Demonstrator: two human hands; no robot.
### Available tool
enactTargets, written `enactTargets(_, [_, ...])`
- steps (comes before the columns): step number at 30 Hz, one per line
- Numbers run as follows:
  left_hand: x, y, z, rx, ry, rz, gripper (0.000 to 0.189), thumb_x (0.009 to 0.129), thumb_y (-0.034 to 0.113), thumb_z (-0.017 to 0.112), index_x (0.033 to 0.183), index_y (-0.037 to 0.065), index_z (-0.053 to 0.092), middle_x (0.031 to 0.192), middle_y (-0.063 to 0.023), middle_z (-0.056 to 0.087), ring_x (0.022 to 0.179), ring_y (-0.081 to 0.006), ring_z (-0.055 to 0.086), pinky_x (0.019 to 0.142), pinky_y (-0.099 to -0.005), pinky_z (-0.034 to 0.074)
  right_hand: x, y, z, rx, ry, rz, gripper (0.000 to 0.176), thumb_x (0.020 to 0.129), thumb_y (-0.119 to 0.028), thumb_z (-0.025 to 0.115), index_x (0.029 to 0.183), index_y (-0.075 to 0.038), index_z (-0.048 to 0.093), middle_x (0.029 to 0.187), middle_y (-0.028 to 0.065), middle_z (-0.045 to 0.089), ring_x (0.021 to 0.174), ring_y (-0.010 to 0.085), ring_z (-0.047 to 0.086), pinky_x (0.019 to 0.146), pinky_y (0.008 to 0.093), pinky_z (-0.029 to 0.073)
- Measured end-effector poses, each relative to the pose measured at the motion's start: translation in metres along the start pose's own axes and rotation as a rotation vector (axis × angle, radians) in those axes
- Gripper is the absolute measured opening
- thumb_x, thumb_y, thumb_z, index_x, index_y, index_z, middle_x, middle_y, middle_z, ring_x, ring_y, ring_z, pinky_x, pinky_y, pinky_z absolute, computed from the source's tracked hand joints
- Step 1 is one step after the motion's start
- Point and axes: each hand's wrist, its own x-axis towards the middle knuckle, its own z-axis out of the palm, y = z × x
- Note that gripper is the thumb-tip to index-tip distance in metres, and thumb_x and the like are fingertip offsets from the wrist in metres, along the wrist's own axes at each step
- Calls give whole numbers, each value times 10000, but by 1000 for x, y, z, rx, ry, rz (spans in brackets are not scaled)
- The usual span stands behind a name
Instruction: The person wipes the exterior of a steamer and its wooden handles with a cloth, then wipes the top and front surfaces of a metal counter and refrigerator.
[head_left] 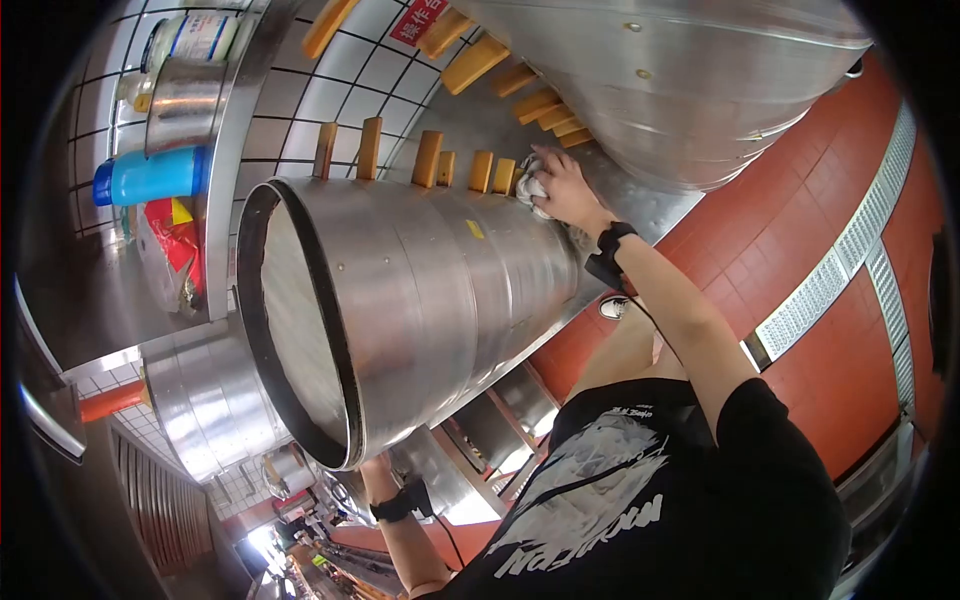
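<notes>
A tall stack of stainless steel steamers [430,300] fills the middle of the view and appears lying sideways because the picture is rotated. Wooden handles [427,160] stick out along its side. My right hand [570,195] is closed on a crumpled white cloth [532,190], pressing it to the steel near the stack's far end, beside a handle. At the opposite end, by the black rim [345,400], is my left hand [376,474]; its fingers are hidden behind the stack. A pale round surface [295,310] lies inside that rim.
Another large steel drum [700,80] stands beside the stack, with more wooden handles [475,65] between them. A metal shelf [225,170] holds a blue bottle [150,177], a steel pot [183,105] and a red packet [172,245]. Red floor tiles [700,270] include a drain grate [830,290].
</notes>
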Motion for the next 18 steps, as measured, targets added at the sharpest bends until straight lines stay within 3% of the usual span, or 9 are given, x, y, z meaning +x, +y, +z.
enactTargets(2, [22,-38,140,584,-125,111,501,983,410,441,1363,84,438,1371,-67,475,1242,-249,459,1045,-419,373,2,12,24,280,-134,113,398,766,-253,628,1036,40,611,1094,269,606,1078,388,553,977,520,358])
enactTargets(4, [17,-42,146,730,-134,162,518,982,419,440,1375,84,422,1378,-72,466,1251,-251,454,1048,-421,373,5,-4,8,312,-201,150,399,775,-242,609,1042,54,586,1063,286,608,1051,402,571,953,525,380])
enactTargets(6, [16,-44,149,829,-107,192,528,980,421,449,1383,83,412,1379,-79,462,1256,-255,452,1048,-423,378,2,-28,-24,510,-282,520,409,797,-256,600,1054,60,556,1013,295,610,1000,428,578,887,501,428])
enactTargets(10, [-13,-65,226,833,-344,180,515,984,386,465,1390,76,402,1365,-84,473,1240,-251,471,1035,-432,405,-11,-51,-37,597,54,575,419,810,-296,615,1035,48,536,942,285,593,938,428,582,843,474,452])
enactTargets(11, [24,-54,160,836,-114,248,505,985,367,472,1392,77,399,1365,-87,473,1227,-254,488,1024,-434,421,-6,-66,-48,749,97,586,423,806,-297,636,1049,35,533,943,272,586,911,420,580,837,452,458])
enactTargets(13, [-6,-73,231,803,-61,207,466,994,330,459,1382,76,412,1360,-90,480,1218,-263,502,1002,-439,442,23,-120,-99,876,162,451,456,772,-264,694,1086,11,510,1002,209,573,903,346,586,806,403,468])
enactTargets(14, [-6,-73,231,812,7,221,454,998,323,449,1377,77,419,1355,-90,486,1217,-266,504,997,-443,446,44,-153,-133,1078,233,285,275,820,-158,690,981,-53,493,864,67,597,783,129,567,690,305,480])
enactTargets(15, [25,-60,186,660,61,197,438,1002,317,435,1369,77,430,1346,-90,497,1215,-269,505,990,-445,452,63,-184,-162,1201,278,127,333,800,-147,714,1031,-61,491,949,76,586,848,156,572,750,313,477])
enactTargets(18, [9,-73,220,763,52,219,442,987,328,448,1352,77,446,1333,-89,502,1195,-268,513,955,-446,458,112,-243,-233,1093,551,-451,525,723,-82,729,1207,-83,524,1269,114,522,1074,268,558,926,357,417])
